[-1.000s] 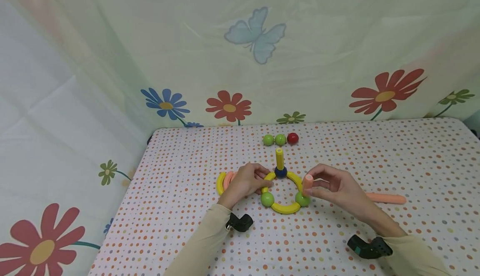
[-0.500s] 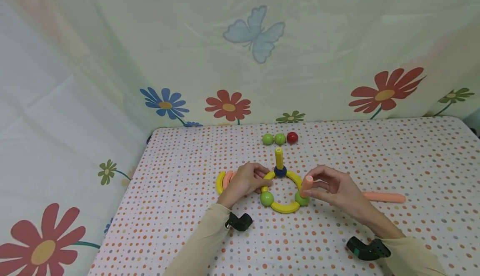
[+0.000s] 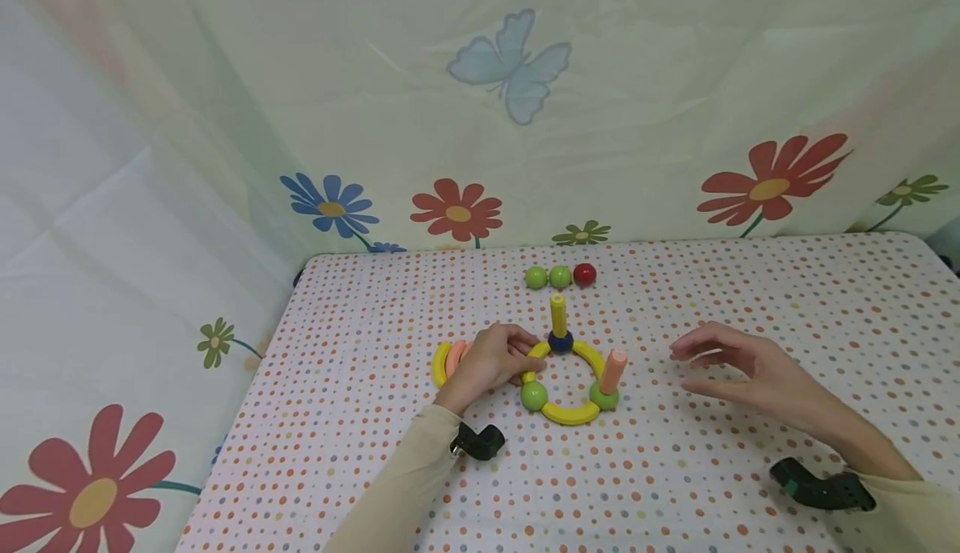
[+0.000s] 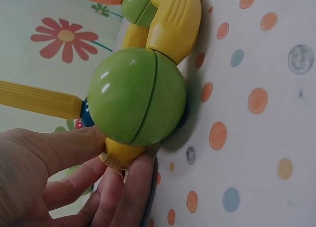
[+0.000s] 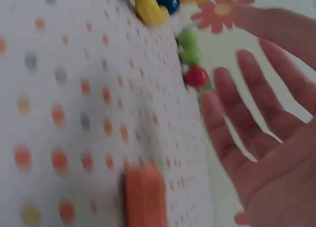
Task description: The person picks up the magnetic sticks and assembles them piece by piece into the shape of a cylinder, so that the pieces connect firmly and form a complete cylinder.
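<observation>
A ring of curved yellow magnetic rods (image 3: pixel 570 414) joined by balls lies on the table. My left hand (image 3: pixel 491 361) pinches the curved yellow rod (image 4: pixel 121 154) on the ring's left side, just beyond the left green ball (image 4: pixel 136 96). At the back of the ring, a straight yellow rod (image 3: pixel 558 316) stands upright on a dark blue ball (image 3: pixel 560 342). A short orange rod (image 3: pixel 613 371) rises from the right green ball (image 3: pixel 604 397), leaning slightly right. Off to the ring's right, my right hand (image 3: pixel 757 378) is in the air with fingers spread, holding nothing.
Two green balls (image 3: pixel 547 277) and a red ball (image 3: pixel 585 274) sit in a row behind the ring. Curved yellow and orange rods (image 3: pixel 442 363) lie by my left hand, partly covered by it. An orange rod (image 5: pixel 145 197) lies below my right hand.
My right hand has let go of the short orange rod and moved away to the right. The rod stays standing on the green ball. My left hand keeps its hold on the ring.
</observation>
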`<state>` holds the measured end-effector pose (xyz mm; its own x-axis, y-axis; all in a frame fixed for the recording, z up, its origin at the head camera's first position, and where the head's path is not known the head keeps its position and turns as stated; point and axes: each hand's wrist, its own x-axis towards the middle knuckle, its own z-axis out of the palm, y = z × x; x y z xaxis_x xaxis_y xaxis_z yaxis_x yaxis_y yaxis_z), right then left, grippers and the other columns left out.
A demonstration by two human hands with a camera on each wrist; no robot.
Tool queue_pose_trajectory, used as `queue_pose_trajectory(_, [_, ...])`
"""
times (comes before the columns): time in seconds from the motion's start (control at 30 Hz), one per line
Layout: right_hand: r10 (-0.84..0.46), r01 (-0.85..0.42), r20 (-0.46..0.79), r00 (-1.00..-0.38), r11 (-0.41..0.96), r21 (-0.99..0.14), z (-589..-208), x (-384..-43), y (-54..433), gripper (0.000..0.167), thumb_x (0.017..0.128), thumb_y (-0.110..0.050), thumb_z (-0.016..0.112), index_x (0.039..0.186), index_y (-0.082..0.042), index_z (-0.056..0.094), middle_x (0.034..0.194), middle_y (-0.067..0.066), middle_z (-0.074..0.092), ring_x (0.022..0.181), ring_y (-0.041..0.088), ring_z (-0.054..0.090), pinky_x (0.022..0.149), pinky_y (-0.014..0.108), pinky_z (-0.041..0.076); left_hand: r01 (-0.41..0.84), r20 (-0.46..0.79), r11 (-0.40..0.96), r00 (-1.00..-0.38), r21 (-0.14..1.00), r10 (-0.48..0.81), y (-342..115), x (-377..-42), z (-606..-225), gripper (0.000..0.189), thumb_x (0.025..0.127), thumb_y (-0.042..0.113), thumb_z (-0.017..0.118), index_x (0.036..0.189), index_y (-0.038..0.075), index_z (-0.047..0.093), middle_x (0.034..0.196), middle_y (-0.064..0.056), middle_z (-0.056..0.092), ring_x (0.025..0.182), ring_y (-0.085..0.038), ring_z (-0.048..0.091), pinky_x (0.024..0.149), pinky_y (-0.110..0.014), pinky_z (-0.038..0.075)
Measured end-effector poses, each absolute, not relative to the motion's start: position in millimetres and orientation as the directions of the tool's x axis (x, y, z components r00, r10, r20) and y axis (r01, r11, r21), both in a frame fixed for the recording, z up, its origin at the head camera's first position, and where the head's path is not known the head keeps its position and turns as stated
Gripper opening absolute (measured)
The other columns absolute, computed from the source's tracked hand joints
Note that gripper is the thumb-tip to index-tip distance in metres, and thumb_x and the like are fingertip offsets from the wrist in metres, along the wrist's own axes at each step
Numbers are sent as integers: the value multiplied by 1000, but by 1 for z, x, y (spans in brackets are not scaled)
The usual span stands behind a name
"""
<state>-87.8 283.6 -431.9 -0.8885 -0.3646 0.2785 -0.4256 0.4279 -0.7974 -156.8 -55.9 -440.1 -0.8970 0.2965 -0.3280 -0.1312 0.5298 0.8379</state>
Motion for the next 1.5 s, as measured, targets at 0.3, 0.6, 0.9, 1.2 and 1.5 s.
queue_pose_trajectory(0.3, [-343, -343, 139, -929, 659, -669, -441, -80, 338, 39, 80, 1, 88, 114, -8, 73, 108, -21, 65, 94, -6, 59, 71, 19, 54, -144, -335, 527, -898, 837, 286, -54, -157, -439, 31, 89, 8, 85, 117, 4, 73, 92, -2, 66, 66, -11, 63, 59, -23, 58])
queue_pose_trajectory(0.6, [-362, -336, 75, -929, 745, -577, -451, -76, 355, 41, 72, 10, 89, 108, 1, 72, 99, -7, 66, 81, -10, 53, 61, 22, 53, -157, -339, 521, -900, 839, 275, -55, -154, -439, 31, 89, 8, 85, 117, 5, 74, 92, -2, 66, 67, -11, 62, 59, -23, 58])
queue_pose_trajectory(0.9, [-407, -407, 137, -903, 710, -575, -441, -92, 319, 31, 81, 2, 86, 110, -4, 76, 96, -6, 69, 81, -6, 57, 64, 24, 55, -152, -334, 516, -900, 843, 280, -56, -153, -438, 29, 89, 7, 85, 115, 3, 74, 93, -3, 66, 69, -12, 62, 59, -24, 58])
queue_pose_trajectory(1.2, [-346, -454, 302, -888, 562, -691, -373, -129, 231, 28, 89, -3, 83, 116, -8, 74, 107, 0, 71, 95, 1, 62, 83, 17, 53, -157, -337, 510, -898, 845, 282, -56, -154, -441, 29, 88, 9, 86, 115, 5, 74, 93, -2, 65, 70, -12, 61, 60, -24, 59])
queue_pose_trajectory(1.5, [-369, -568, 469, -802, 230, -790, -333, -116, 155, 32, 87, 11, 78, 114, -1, 67, 111, 4, 68, 103, 11, 67, 93, 22, 55, -116, -311, 503, -894, 857, 323, -58, -155, -441, 28, 89, 10, 85, 114, 3, 73, 92, -2, 67, 68, -12, 63, 60, -24, 59])
